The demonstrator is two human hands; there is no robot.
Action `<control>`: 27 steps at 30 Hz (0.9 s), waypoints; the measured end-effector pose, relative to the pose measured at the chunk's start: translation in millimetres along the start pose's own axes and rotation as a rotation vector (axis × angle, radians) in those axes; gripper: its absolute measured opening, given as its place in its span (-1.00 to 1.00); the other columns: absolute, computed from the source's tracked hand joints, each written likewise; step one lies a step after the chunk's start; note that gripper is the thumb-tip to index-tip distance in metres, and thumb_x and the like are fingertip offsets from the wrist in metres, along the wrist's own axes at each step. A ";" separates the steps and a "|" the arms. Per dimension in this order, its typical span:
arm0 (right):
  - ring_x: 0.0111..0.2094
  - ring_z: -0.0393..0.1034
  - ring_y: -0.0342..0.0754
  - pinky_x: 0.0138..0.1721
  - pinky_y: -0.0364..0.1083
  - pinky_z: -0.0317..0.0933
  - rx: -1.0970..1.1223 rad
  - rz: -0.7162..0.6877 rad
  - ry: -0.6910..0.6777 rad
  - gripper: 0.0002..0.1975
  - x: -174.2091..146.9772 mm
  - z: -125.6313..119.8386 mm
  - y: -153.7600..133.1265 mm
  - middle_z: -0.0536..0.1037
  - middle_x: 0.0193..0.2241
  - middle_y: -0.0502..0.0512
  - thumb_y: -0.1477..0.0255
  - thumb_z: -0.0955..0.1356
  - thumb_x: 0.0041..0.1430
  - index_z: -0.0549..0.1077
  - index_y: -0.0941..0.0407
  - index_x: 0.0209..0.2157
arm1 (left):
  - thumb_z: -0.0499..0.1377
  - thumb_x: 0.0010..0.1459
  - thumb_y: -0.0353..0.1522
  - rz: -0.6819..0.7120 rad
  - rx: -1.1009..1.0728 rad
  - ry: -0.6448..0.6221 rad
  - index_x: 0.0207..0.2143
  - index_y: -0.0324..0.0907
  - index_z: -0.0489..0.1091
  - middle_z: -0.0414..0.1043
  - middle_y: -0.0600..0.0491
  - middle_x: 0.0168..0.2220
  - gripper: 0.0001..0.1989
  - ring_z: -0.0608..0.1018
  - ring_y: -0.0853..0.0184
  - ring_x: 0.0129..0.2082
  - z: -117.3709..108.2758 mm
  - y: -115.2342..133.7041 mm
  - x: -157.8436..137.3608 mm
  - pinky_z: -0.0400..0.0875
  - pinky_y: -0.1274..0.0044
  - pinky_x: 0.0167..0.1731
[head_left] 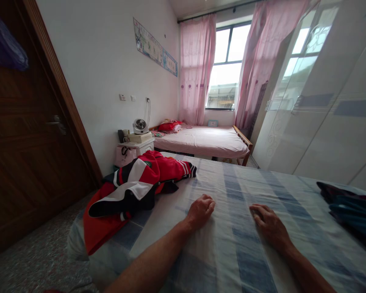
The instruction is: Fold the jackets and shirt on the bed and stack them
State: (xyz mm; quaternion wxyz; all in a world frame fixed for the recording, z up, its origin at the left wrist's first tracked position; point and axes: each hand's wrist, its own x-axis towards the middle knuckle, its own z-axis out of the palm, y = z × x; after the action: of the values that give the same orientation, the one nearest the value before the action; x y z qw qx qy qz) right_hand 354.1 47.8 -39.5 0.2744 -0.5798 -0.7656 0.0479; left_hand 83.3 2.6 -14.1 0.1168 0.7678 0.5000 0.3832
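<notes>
My left hand (201, 210) rests on the blue-and-white checked bedsheet (225, 252) with its fingers curled in, and nothing shows in it. To the right, my right hand (269, 226) lies palm down on the same sheet, fingers loosely bent and a little apart, holding nothing. A red, white and black jacket (154, 171) lies crumpled on the bed, left of my left hand and apart from it. Dark folded clothes (354, 207) are at the bed's right side, beyond my right hand.
A second bed (201, 140) with a pink sheet stands under the window. Beside it, a small fan (140, 126) sits on a white cabinet (148, 145). A wooden door (33, 134) is on the left, and a glossy white wardrobe (320, 134) lines the right.
</notes>
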 end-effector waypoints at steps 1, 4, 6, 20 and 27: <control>-0.04 0.34 0.05 0.04 0.00 0.16 -0.002 -0.001 0.000 -0.62 0.0 0.3 0.5 0.47 -0.07 0.17 0.38 0.14 0.05 0.48 0.13 -0.19 | -0.06 0.22 -0.38 -0.004 0.018 0.015 -0.30 -0.17 0.50 0.48 0.03 -0.20 -0.68 0.51 0.41 -0.20 -0.9 0.7 0.3 0.36 0.62 -0.12; -0.04 0.34 0.04 0.03 0.00 0.17 -0.005 -0.005 0.007 -0.62 -0.5 0.7 1.2 0.47 -0.07 0.16 0.37 0.14 0.06 0.48 0.12 -0.19 | 0.00 0.17 -0.41 -0.033 0.096 0.100 -0.21 -0.15 0.47 0.45 0.00 -0.11 -0.74 0.48 0.35 -0.10 -13.0 0.7 4.8 0.34 0.54 -0.05; -0.03 0.34 0.04 0.03 -0.01 0.18 -0.003 -0.006 0.011 -0.62 -0.9 0.3 0.9 0.48 -0.07 0.15 0.37 0.15 0.06 0.48 0.11 -0.20 | 0.02 0.15 -0.42 -0.065 0.160 0.194 -0.10 -0.18 0.43 0.37 -0.08 0.02 -0.70 0.38 0.23 0.04 -32.9 -2.9 9.1 0.22 0.37 0.09; -0.06 0.37 0.04 0.01 -0.02 0.20 0.053 0.031 0.017 -0.65 -2.7 -8.5 -9.9 0.50 -0.11 0.13 0.38 0.17 0.02 0.51 0.07 -0.24 | 0.03 0.11 -0.31 -0.586 0.771 0.700 0.10 -0.31 0.24 0.27 -0.33 0.06 -0.50 0.29 -0.07 0.09 -132.9 -59.0 -14.8 0.12 0.07 0.01; -0.08 0.39 0.03 -0.01 -0.03 0.21 0.061 0.020 0.032 -0.65 -2.9 -6.1 -6.2 0.51 -0.12 0.13 0.39 0.18 0.02 0.51 0.07 -0.24 | -0.14 0.12 -0.38 -0.622 0.528 0.777 -0.05 -0.42 0.39 0.47 -0.33 -0.21 -0.53 0.51 0.00 -0.21 -148.0 -66.5 -11.7 0.31 0.21 -0.16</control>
State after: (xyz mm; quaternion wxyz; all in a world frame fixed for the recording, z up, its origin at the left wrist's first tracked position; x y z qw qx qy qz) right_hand 352.2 41.6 -33.0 0.3037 -0.5794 -0.7536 0.0647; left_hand -68.5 -6.1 43.4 -0.1648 0.3897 0.7880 0.4471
